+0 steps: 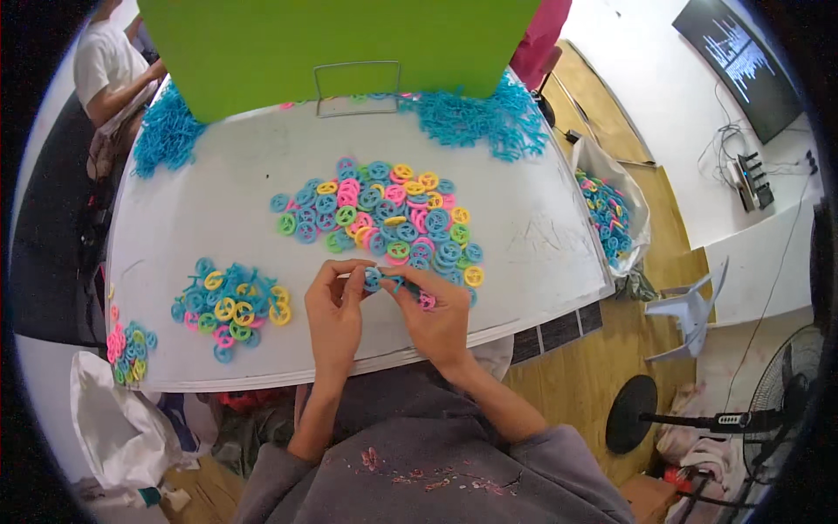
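Observation:
My left hand (336, 310) pinches a small blue plastic wheel (373, 279) between thumb and fingers near the table's front edge. Closed on a small teal forked plastic piece (395, 284), my right hand (439, 316) meets the wheel from the right. Whether the two parts are joined is too small to tell. Just beyond my hands spreads a pile of blue, pink, yellow and green wheels (377, 212). A pink wheel (427, 301) lies by my right fingers. To the left sits a smaller heap of wheels mixed with teal pieces (231, 306).
Teal pieces are heaped at the far left (166, 131) and far right (480, 120), beside a green board (340, 52) with a wire stand (356, 87). More wheels lie at the left corner (131, 351). Right of the white table (209, 192) stand a filled sack (633, 201) and a fan (781, 410).

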### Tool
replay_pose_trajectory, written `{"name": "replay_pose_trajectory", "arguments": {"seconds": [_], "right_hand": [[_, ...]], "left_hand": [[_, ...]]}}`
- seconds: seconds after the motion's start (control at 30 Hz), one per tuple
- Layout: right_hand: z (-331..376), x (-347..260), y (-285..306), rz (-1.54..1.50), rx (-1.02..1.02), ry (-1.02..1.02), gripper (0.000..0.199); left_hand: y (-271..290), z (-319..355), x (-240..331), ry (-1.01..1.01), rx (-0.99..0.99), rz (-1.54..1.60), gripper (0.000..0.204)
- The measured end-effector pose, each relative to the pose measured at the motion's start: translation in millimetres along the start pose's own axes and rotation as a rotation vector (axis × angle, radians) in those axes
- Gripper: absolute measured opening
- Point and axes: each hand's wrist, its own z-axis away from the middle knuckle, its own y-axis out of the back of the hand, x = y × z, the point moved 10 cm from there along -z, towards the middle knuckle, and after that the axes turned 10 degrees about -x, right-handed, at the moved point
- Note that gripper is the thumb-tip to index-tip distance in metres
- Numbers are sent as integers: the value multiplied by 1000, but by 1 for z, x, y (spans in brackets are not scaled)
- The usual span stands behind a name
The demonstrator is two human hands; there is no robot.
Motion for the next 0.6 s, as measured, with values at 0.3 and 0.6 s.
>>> {"name": "replay_pose_trajectory", "arguments": {"seconds": [0.3,0.6], "right_hand": [[-14,12,-8,-209,-126,-37,34],[-16,4,-9,-286,-164,-136,42]], "left_hand": [[6,11,28,-37,71,-199,17],[2,10,41,-184,44,-128,24]]}}
